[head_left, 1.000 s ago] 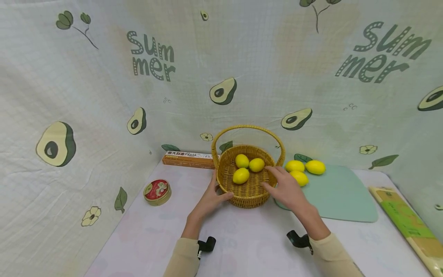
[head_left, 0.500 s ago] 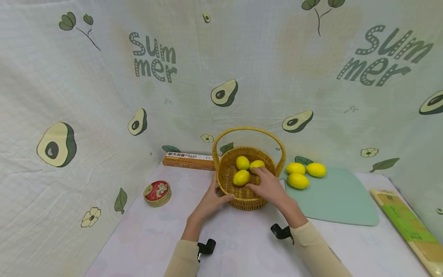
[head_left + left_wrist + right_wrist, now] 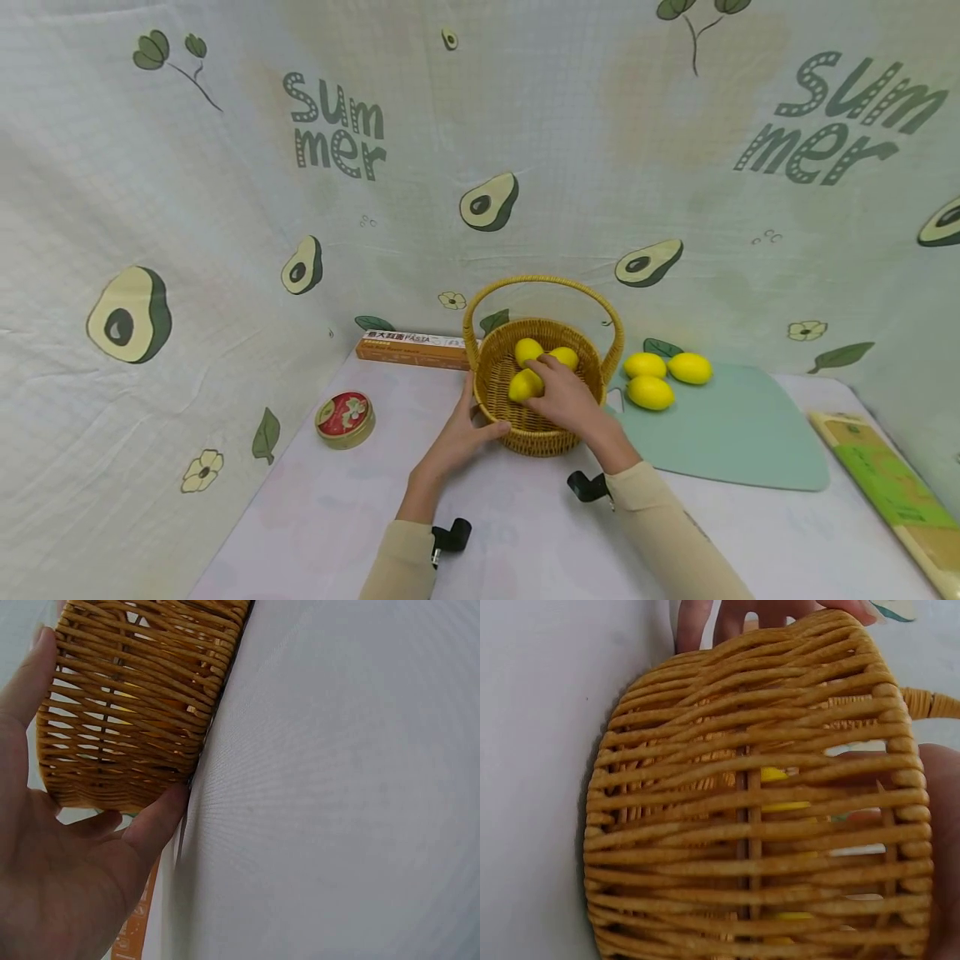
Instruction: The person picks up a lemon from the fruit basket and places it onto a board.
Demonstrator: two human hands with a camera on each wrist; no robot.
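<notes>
A yellow wicker basket (image 3: 538,443) with a tall arched handle (image 3: 543,279) stands upright on the table. My left hand (image 3: 459,442) holds its left side, with the thumb at the front rim; the left wrist view shows the fingers against the woven wall (image 3: 135,705). Inside the basket, my right hand (image 3: 567,403) grips the front lemon (image 3: 522,387), partly covering it. Two other lemons lie behind it, one at the back (image 3: 528,350) and one to the right (image 3: 566,357). The basket wall (image 3: 757,817) blocks most of the right wrist view.
Right of the basket lies a pale green cutting board (image 3: 735,425), with a group of three lemons (image 3: 651,392) at its left end. A pasta box (image 3: 412,350) is at the back left, and a round red tin (image 3: 345,419) at the left. A long packet (image 3: 892,483) lies far right.
My right hand has moved left from the basket's right rim, over the right lemon, to the front lemon and now grips it. The left hand stays on the basket.
</notes>
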